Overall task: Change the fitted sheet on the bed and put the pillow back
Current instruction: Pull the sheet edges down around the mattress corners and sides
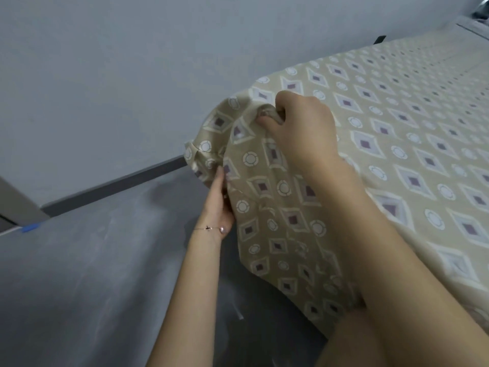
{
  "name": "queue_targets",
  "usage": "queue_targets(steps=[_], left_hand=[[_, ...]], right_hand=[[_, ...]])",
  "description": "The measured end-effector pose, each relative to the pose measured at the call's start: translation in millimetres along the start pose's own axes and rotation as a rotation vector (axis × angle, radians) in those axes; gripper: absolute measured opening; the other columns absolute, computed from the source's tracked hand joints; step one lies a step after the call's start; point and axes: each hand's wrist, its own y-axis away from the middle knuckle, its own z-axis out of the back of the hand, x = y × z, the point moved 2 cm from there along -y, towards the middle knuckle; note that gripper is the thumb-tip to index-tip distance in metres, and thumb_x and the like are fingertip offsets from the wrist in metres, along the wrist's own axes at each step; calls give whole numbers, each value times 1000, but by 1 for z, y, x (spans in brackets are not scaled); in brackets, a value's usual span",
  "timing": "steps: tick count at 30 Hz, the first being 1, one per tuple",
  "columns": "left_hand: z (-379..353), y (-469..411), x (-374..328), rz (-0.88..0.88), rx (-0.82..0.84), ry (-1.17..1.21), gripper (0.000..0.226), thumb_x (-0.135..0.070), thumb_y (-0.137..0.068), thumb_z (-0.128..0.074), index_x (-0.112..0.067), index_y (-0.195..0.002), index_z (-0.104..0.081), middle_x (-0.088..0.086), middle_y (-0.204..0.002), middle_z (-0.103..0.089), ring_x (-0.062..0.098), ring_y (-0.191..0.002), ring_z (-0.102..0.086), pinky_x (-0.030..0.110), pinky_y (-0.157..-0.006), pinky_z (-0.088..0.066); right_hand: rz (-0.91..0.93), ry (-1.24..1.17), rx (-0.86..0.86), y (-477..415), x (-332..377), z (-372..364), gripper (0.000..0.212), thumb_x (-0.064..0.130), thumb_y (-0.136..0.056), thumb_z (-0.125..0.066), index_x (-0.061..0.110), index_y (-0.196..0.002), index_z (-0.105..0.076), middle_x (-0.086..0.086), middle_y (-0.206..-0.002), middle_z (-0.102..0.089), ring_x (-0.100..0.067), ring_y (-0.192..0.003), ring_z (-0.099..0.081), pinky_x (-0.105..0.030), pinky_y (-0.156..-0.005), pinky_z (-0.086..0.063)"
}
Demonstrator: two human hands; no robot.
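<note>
The bed (397, 107) ran away from me to the upper right, its top covered by the fitted sheet (383, 144) — beige, printed with purple-centred diamonds and pale rings — lying fairly smooth there. A plain grey wall (119, 70) stood behind it, a darker baseboard (113, 184) met the grey floor (79, 274), and a bit of blue tape (30, 228) lay on the floor at the left edge.

At the near corner the sheet was bunched and hanging down the side. My right hand (301, 123) was closed tight on a gathered fold at the top of that corner, fingers curled into the cloth. My left hand (219, 200), a thin bracelet (211, 229) at the wrist, reached up from below with fingers together, pressed against the hanging edge — its fingertips were tucked behind the fabric, so I could not tell whether they were pinching it.

The corner of the mattress itself was hidden under the cloth. The far end of the bed was blurred and cut off by the frame, with only a dark shape showing at the top right.
</note>
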Motion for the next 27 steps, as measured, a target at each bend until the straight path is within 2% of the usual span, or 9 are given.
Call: queue_targets(steps=[2, 4, 7, 12, 14, 16, 19, 22, 27], left_hand=[[-3, -2, 10, -104, -20, -155, 61, -53, -87, -64, -13, -133, -55, 7, -119, -68, 22, -111, -64, 39, -97, -50], [-3, -6, 19, -335, -282, -421, 34, -36, -93, -63, -10, -114, -57, 3, -100, -66, 14, -93, -65, 25, -82, -51], [-6, -3, 24, -572, -532, -532, 18, -23, -88, -69, -9, -89, -58, 1, -78, -57, 12, -71, -52, 27, -69, -43], [3, -2, 29, -507, -726, -574, 22, -18, -88, -68, -17, -72, -53, -2, -67, -58, 14, -64, -55, 27, -61, -34], [7, -4, 36, -476, -700, -507, 11, -13, -91, -62, -5, -84, -62, 12, -81, -67, 28, -78, -63, 27, -63, -37], [2, -2, 44, -437, -650, -439, 19, -14, -95, -56, 0, -87, -66, 15, -84, -68, 25, -76, -61, 25, -63, -36], [-18, 8, 50, -335, -553, -234, 28, -17, -99, -49, -13, -75, -64, 4, -75, -64, 16, -71, -56, 30, -70, -41], [-27, 8, 51, -231, -496, -28, 22, -18, -96, -48, -14, -87, -68, 9, -92, -70, 26, -88, -65, 37, -80, -51], [-33, 4, 48, -237, -440, -1, 25, -19, -93, -47, -13, -96, -71, 11, -104, -71, 31, -100, -67, 48, -93, -53]], right_hand=[[15, 56, 25, 1, 1, 2, 29, 31, -91, -56, 12, -76, -40, 3, -60, -33, -24, -65, -38, -35, -51, -20], [22, 82, 44, 4, -1, 4, 29, 34, -90, -59, 12, -81, -41, 3, -64, -37, -23, -66, -40, -33, -51, -20], [14, 126, 40, 8, -2, 6, 35, 41, -88, -61, 13, -86, -40, 2, -70, -42, -22, -69, -43, -32, -52, -21], [-114, 305, 79, 12, -4, 14, 48, 60, -92, -50, 14, -86, -41, 2, -66, -37, -23, -68, -44, -30, -48, -16], [-95, 374, 61, 18, 2, 9, 41, 52, -98, -45, 13, -87, -39, 2, -67, -36, -23, -70, -40, -30, -48, -13], [-41, 400, 4, 24, 6, 2, 31, 41, -102, -41, 14, -88, -37, 0, -74, -47, -23, -71, -38, -31, -48, -11], [-4, 333, 10, 22, 1, 3, 34, 43, -103, -37, 15, -85, -37, -1, -75, -44, -25, -70, -39, -34, -49, -14], [-15, 175, 20, 14, -9, 9, 44, 43, -100, -44, 17, -67, -31, 3, -60, -36, -26, -63, -39, -31, -48, -15], [-57, -43, -66, 8, -13, 23, 51, 42, -94, -54, 21, -60, -22, 4, -53, -29, -16, -52, -28, -32, -48, -16]])
